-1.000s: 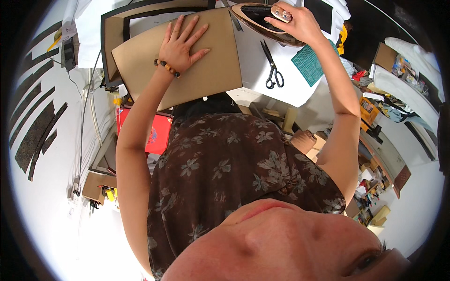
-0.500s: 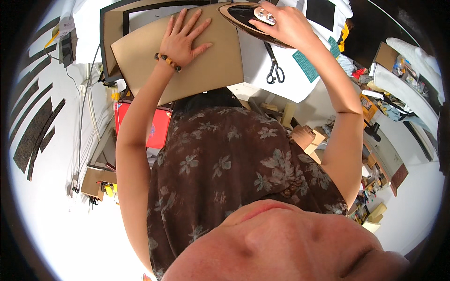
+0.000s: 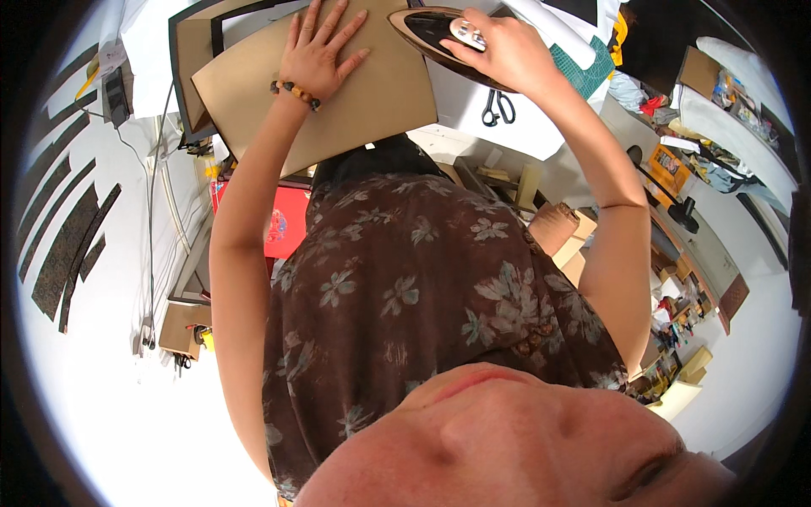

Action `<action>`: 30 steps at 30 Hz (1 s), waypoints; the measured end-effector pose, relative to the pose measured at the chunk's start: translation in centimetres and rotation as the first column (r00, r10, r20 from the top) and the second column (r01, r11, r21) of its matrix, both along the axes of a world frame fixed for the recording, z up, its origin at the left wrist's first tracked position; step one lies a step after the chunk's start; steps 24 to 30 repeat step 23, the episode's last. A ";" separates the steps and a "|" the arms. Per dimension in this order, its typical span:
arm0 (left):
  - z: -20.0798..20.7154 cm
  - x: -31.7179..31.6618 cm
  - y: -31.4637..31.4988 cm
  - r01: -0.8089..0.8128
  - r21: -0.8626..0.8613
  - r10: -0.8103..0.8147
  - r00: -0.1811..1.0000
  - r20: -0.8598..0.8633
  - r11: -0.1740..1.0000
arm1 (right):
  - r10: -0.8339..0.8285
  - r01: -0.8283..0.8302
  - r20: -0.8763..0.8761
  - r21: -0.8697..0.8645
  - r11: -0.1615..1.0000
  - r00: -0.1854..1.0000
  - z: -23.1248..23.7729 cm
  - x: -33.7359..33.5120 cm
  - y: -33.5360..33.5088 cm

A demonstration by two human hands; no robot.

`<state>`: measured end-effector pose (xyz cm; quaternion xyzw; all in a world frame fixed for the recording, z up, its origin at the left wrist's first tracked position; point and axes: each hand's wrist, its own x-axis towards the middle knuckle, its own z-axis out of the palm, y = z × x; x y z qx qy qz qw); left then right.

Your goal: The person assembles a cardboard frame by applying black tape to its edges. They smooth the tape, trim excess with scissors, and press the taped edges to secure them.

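My left hand (image 3: 317, 55) lies flat with fingers spread on a large tan sheet (image 3: 372, 110) with a curved edge; whether it is leather or board I cannot tell. A bead bracelet circles that wrist. My right hand (image 3: 507, 51) is closed round the handle of a clothes iron (image 3: 427, 35), dark and glossy with a light top piece. Its pointed end faces left, at the sheet's right edge. Under the sheet, a tan piece with a black border (image 3: 193, 55) sticks out at the far left. The black handles of scissors (image 3: 500, 108) show just below the iron, blades hidden.
White paper (image 3: 541, 135) and a green cutting mat (image 3: 587, 72) lie to the right, with a white roll (image 3: 562, 34) near the mat. A red box (image 3: 287, 220) sits low at left. Shelves with clutter stand at right; a cable (image 3: 152, 211) hangs at left.
The whole view has shifted slightly. Against the table, the iron has come a little nearer to me and now covers more of the scissors. My left hand stays flat on the sheet.
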<state>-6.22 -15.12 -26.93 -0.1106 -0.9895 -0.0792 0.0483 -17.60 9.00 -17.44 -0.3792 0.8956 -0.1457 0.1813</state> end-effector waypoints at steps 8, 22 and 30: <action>-2.2 0.3 -0.3 -0.020 0.034 0.017 0.995 0.095 0.999 | 0.013 -0.015 -0.112 -0.018 1.000 0.994 -2.7 3.8 2.2; -1.9 0.6 0.3 -0.036 0.016 0.034 0.991 0.131 0.999 | 0.044 -0.043 -0.039 0.041 0.998 0.998 -2.6 8.6 3.4; -1.9 0.6 0.4 -0.034 0.017 0.031 0.991 0.131 0.999 | 0.042 -0.040 -0.039 0.043 0.998 0.998 -2.6 8.7 3.5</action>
